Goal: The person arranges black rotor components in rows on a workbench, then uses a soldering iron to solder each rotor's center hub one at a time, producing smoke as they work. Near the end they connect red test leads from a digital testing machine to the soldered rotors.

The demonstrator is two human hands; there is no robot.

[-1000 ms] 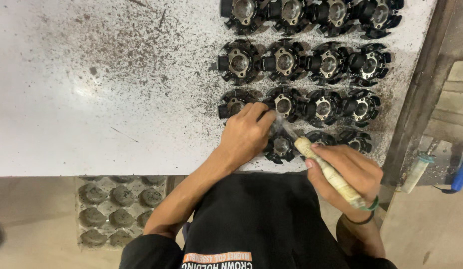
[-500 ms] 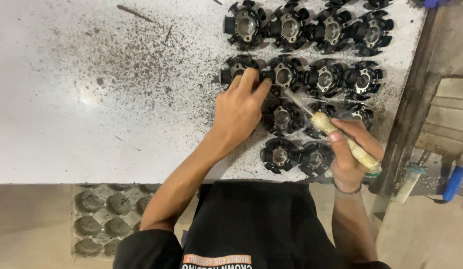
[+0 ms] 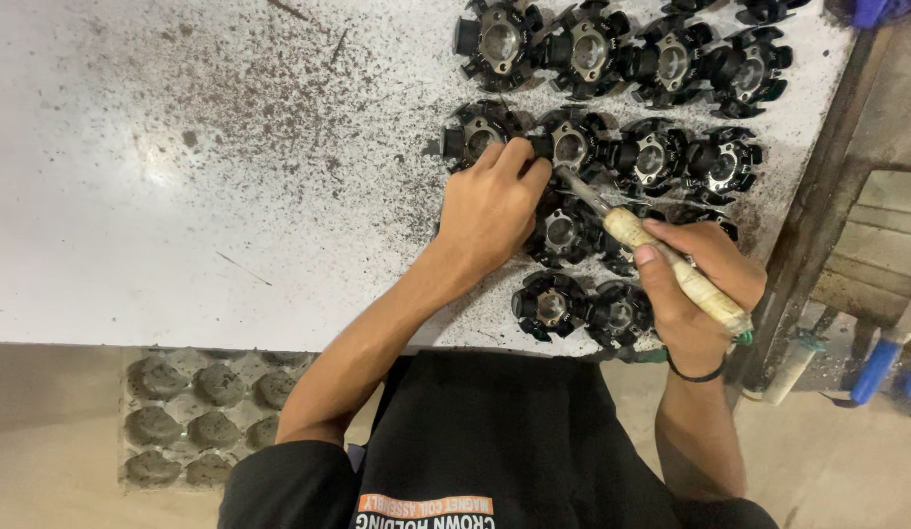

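Several black, spoked round metal parts lie in rows on a white, speckled worktable [image 3: 181, 196]. My left hand [image 3: 490, 211] rests on one black part [image 3: 475, 137] in the second row, fingers pressing on it. My right hand [image 3: 695, 284] grips a hand tool with a pale wrapped handle [image 3: 671, 269]. Its thin metal tip [image 3: 578, 186] points up-left to a neighbouring black part [image 3: 570, 147]. Two more parts [image 3: 549, 306] sit near the table's front edge, just left of my right hand.
Dark filings and grit are scattered over the middle of the table. A grey moulded tray with round hollows [image 3: 206, 411] sits on the floor below the front edge. A wooden frame [image 3: 847, 196] borders the table on the right, with blue objects [image 3: 877, 367] on the floor.
My left hand has moved up from the front row to a part in the second row. My right hand and the tool followed, the tip now pointing at that row.
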